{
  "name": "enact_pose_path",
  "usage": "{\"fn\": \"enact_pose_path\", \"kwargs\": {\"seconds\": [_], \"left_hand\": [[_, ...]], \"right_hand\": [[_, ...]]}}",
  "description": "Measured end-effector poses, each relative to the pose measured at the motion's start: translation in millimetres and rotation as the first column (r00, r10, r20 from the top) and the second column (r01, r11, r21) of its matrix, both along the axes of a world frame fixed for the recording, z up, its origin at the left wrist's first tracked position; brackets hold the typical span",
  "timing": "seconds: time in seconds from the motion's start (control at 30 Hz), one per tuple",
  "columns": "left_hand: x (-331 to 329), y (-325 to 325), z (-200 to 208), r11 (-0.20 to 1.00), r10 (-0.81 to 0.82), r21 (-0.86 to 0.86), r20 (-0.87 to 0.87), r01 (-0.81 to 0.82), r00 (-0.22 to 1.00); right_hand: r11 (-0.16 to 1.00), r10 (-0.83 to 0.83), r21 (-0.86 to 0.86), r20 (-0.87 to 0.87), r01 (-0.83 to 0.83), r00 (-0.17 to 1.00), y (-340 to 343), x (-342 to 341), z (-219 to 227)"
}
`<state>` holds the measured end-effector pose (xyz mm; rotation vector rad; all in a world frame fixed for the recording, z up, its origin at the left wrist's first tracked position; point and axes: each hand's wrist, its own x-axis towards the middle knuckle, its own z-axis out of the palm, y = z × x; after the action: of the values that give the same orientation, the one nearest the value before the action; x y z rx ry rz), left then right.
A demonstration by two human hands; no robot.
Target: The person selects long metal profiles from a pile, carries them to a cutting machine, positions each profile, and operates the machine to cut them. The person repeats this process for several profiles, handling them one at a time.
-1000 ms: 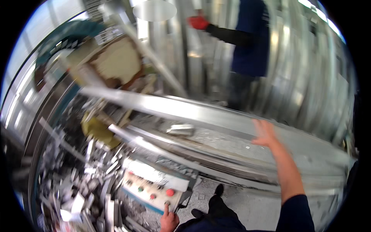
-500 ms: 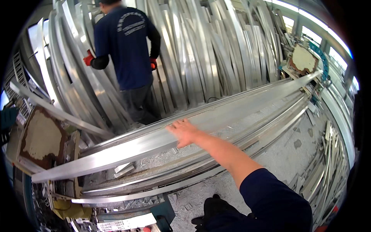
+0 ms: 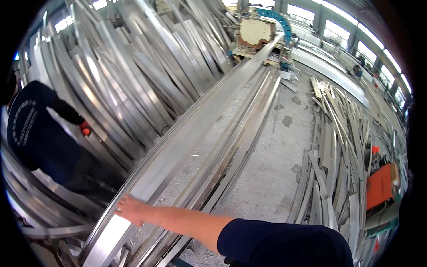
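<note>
Shiny bare-metal profile (image 3: pixel 195 129), rough concrete floor (image 3: pixel 275 169)

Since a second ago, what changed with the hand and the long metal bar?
The view swung right, along the aluminium profile toward the machine. The left hand left view. The co-worker now shows far left. The right hand stayed flat on the profile.

Bright window daylight, metal glare, fisheye-bent edges.
</note>
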<state>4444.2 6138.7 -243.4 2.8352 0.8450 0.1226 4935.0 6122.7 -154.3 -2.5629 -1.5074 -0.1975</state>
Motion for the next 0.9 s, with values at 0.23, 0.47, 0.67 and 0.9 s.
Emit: {"fn": "enact_pose_path", "kwargs": {"seconds": [0.23,0.47,0.67,0.9], "left_hand": [[77.5,-8.9,-3.1,0.983,-0.178,-0.038,0.01,0.178,0.984],[105.7,-1.9,-14.4,0.958,-0.274,-0.078,0.04,0.277,0.961],[119.8,11.1,-22.6,0.937,-0.326,-0.111,0.069,0.332,0.943],[130.0,23.4,-30.5,0.913,-0.379,-0.124,0.096,0.389,0.92]], "right_hand": [[1.0,-0.027,-0.012,0.005,0.028,1.0,-4.8,2.1,1.7],[0.999,-0.031,-0.035,-0.009,0.03,0.999,6.0,8.7,-12.2],[0.997,-0.03,-0.067,0.075,0.035,0.997,-1.1,6.1,-7.8],[0.991,-0.017,-0.129,0.022,0.019,1.0,1.1,3.0,1.0]]}}
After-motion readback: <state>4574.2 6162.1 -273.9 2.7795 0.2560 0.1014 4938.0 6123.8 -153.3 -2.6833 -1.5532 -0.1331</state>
